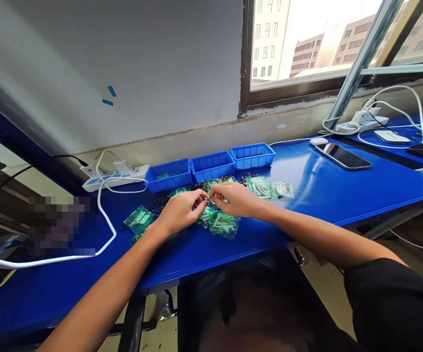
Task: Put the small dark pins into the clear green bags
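My left hand [182, 209] and my right hand [234, 197] meet over the blue table, fingertips pinched together. A tiny piece sits between them, too small to make out. Below and around them lie several clear green plastic bags [225, 224] with pale strips inside. Another green bag [138, 220] lies left of my left hand, beside a heap of small black parts [157, 204]. To the right of my right hand are a green bag [259, 187] and a paler bag [283, 189], with a few small dark parts [248, 177] behind them.
Three blue bins, left [169, 182], middle [213, 172] and right [252, 164], stand in a row along the wall. A power strip [131, 177] with a white cable [105, 222] is at the left. A phone [343, 155] and a white case [318, 141] lie at the right.
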The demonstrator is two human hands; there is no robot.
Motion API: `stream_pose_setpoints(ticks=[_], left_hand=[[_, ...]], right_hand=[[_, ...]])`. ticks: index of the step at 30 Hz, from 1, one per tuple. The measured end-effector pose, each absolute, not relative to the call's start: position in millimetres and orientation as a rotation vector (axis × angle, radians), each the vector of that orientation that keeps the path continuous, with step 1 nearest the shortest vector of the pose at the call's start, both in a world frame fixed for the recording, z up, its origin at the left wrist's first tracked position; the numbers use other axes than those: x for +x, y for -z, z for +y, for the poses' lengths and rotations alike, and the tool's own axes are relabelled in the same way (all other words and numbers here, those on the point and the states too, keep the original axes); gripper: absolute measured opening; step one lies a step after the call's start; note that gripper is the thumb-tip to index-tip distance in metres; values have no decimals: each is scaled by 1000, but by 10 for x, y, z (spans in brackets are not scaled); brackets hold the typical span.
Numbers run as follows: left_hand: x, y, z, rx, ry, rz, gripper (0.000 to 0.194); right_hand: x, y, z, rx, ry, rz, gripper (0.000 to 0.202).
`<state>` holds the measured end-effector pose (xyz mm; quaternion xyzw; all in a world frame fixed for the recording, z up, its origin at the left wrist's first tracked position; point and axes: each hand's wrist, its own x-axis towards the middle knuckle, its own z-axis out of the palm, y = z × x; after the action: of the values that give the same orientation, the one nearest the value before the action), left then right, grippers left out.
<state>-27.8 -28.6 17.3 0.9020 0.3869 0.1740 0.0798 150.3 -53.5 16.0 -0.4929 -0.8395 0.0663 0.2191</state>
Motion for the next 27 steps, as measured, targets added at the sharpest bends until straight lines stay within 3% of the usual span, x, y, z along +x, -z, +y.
stream_pose_setpoints(ticks=[27], left_hand=[[-280, -176, -286, 2704, -535, 1101, 26]], right_hand=[[1501, -179, -555, -1376, -200, -2316, 13]])
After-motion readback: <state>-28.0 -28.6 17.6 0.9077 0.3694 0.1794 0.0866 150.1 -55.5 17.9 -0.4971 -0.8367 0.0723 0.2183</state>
